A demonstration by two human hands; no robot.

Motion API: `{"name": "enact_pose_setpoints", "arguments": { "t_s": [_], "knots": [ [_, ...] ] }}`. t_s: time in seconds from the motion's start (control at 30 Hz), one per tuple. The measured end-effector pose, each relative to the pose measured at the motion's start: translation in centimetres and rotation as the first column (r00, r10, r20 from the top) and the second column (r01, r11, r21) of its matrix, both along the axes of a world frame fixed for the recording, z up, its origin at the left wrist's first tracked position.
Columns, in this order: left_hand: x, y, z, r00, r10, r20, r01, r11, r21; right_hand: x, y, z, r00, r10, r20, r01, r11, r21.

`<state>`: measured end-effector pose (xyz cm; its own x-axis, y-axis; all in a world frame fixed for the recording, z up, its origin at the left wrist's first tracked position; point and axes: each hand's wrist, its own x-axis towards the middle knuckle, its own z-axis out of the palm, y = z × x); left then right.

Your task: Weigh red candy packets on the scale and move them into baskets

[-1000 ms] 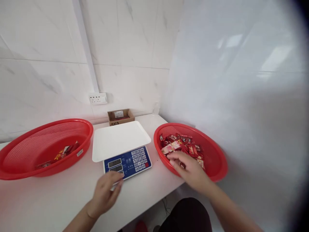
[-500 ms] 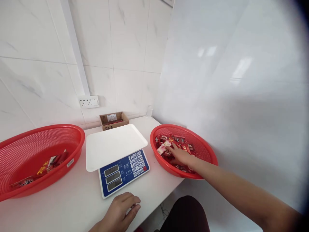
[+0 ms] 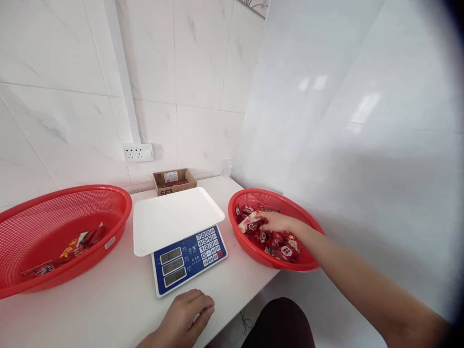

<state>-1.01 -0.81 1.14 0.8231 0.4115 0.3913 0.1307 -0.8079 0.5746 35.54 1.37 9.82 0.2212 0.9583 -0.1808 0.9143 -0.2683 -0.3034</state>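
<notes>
My right hand [image 3: 273, 222] reaches into the right red basket [image 3: 315, 263], its fingers among many red-wrapped packets [image 3: 277, 239]. A pink and white packet [image 3: 248, 221] lies by its fingertips; what the fingers hold, if anything, is hidden. My left hand [image 3: 188, 316] rests at the table's front edge with the fingers curled together and nothing visible in them. Just beyond it stands a scale with a blue keypad panel [image 3: 190, 258] and a bare white tray [image 3: 177, 220].
At the left is another red basket [image 3: 123, 212] with several packets [image 3: 85, 241] inside. A small cardboard box [image 3: 177, 191] with red items stands behind the scale. A wall socket [image 3: 138, 152] is above the white table [image 3: 119, 309].
My right hand has shifted slightly back and up within the basket, uncovering packets near the front rim. My left hand's fingers have drawn closer together. The view has shifted a little.
</notes>
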Motion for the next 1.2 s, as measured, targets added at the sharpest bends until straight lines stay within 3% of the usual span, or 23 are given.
{"name": "enact_pose_setpoints", "arguments": {
  "t_s": [0.1, 0.2, 0.47, 0.7, 0.77, 0.83, 0.93, 1.03, 1.2],
  "knots": [
    [0.1, -0.1, 0.0, 1.0, -0.003, -0.011, 0.003, 1.0, 0.004, -1.7, -0.2, -2.2, 0.997, 0.02, 0.07, -0.017, 0.999, -0.047],
    [0.1, -0.1, 0.0, 1.0, 0.002, -0.031, -0.001, 1.0, 0.019, -2.4, -0.1, -3.4, 0.987, -0.005, 0.159, 0.004, 1.0, 0.007],
    [0.1, -0.2, 0.1, 0.997, 0.002, -0.071, -0.001, 1.0, 0.009, 0.8, -0.1, -0.1, 0.984, -0.105, 0.146, 0.076, 0.978, 0.194],
    [0.1, -0.1, -0.1, 0.998, -0.007, -0.055, 0.008, 1.0, 0.029, 1.6, -0.6, 0.8, 0.988, -0.153, 0.032, 0.14, 0.958, 0.251],
    [0.1, -0.1, -0.1, 0.998, -0.004, -0.056, 0.005, 1.0, 0.022, 1.9, -1.1, 1.6, 0.987, -0.122, -0.104, 0.143, 0.965, 0.22],
    [0.1, -0.1, 0.0, 0.999, 0.0, -0.051, 0.001, 1.0, 0.016, 2.4, -1.6, 2.3, 0.982, -0.078, -0.172, 0.094, 0.992, 0.087],
    [0.1, -0.1, 0.1, 0.999, 0.002, -0.048, -0.001, 1.0, 0.015, 3.3, -1.9, 2.9, 0.999, -0.033, -0.016, 0.031, 0.992, -0.12],
    [0.2, -0.1, 0.0, 0.999, 0.004, -0.042, -0.003, 1.0, 0.023, 3.1, -1.2, 2.3, 0.993, -0.04, 0.111, 0.051, 0.994, -0.094],
    [0.3, 0.1, -0.4, 0.999, 0.02, -0.031, -0.019, 0.999, 0.044, -0.1, -0.1, -1.1, 0.997, 0.046, 0.055, -0.042, 0.997, -0.069]
  ]
}}
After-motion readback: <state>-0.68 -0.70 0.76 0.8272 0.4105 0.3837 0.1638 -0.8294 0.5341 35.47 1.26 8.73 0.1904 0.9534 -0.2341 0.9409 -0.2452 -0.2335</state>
